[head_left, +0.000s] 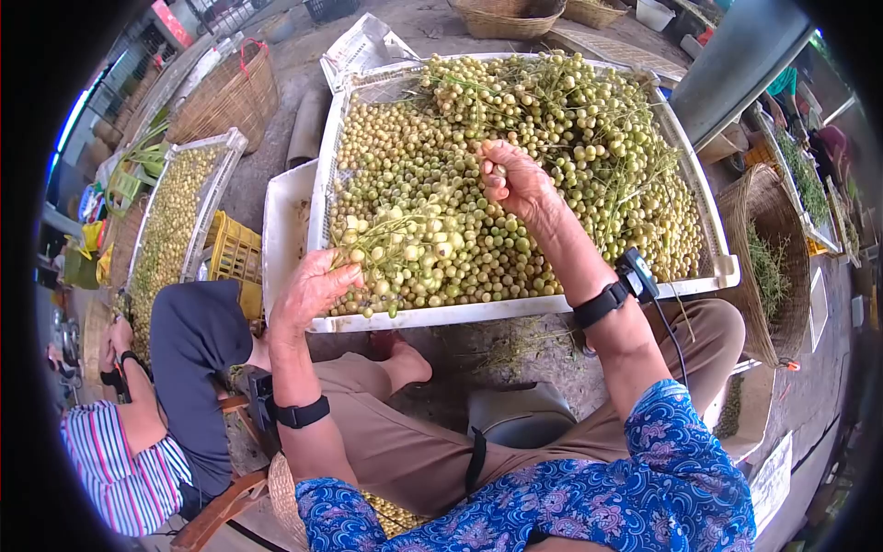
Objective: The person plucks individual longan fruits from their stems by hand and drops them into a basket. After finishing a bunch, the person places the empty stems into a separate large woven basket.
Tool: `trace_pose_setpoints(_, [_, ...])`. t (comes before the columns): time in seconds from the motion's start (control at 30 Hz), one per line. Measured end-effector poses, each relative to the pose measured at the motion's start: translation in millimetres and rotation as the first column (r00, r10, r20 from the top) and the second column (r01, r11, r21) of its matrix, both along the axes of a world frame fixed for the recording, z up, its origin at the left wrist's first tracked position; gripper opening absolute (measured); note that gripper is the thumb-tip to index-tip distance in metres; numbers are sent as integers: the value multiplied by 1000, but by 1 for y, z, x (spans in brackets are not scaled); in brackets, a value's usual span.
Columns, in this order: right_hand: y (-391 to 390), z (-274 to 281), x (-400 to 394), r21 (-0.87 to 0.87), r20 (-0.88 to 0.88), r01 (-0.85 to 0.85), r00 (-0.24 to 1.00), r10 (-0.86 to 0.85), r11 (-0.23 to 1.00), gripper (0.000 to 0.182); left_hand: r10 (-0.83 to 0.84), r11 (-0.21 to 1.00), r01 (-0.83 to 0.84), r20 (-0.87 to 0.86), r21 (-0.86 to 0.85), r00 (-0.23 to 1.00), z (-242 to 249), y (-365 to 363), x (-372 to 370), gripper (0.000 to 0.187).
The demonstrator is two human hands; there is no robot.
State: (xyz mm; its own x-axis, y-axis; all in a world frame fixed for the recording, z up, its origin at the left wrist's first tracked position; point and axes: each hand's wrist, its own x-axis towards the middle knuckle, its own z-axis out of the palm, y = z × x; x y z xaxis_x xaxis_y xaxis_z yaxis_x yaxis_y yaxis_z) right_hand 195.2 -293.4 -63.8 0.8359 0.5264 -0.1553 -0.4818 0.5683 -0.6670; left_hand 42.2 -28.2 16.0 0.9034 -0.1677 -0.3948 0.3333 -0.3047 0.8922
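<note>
A white-rimmed mesh tray (322,189) in front of me is heaped with small round yellow-green fruits (386,152). At its near left, my left hand (313,290) is closed on the stems of a fruit cluster (405,241), which rests over the loose fruits. My right hand (520,184) is held above the middle of the tray with its fingers curled in. A pale small fruit (499,170) shows between those fingers. Toward the tray's far right lies a pile of fruits still on thin green stems (589,120).
A person in a striped shirt (120,460) sits at left beside another fruit tray (230,143). A yellow crate (235,253) stands between the trays. At right are a wicker basket (796,304) with stems and a grey pillar (745,64). More baskets (506,20) stand behind.
</note>
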Motion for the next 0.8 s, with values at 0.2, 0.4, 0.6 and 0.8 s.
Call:
trace_pose_setpoints(0.2, [6, 9, -15, -584, 437, 306, 899, -26, 752, 19, -35, 998, 36, 24, -46, 999, 0, -2, 0, 22])
trace_pose_setpoints(0.4, [1, 31, -23, -691, 491, 262, 854, 172, 673, 29, 108, 983, -104, 22, -151, 994, -1, -2, 1, 22])
trace_pose_setpoints(0.6, [8, 9, -28, 20, 180, -266, 949, 259, 964, 30, 18, 991, -16, 16, -133, 1000, -1, 0, 1, 23])
trace_pose_setpoints(0.8, [13, 2, -30, -322, 215, 12, 975, 61, 947, 21, -125, 981, 82, 246, 178, 961, -28, 20, 7, 21])
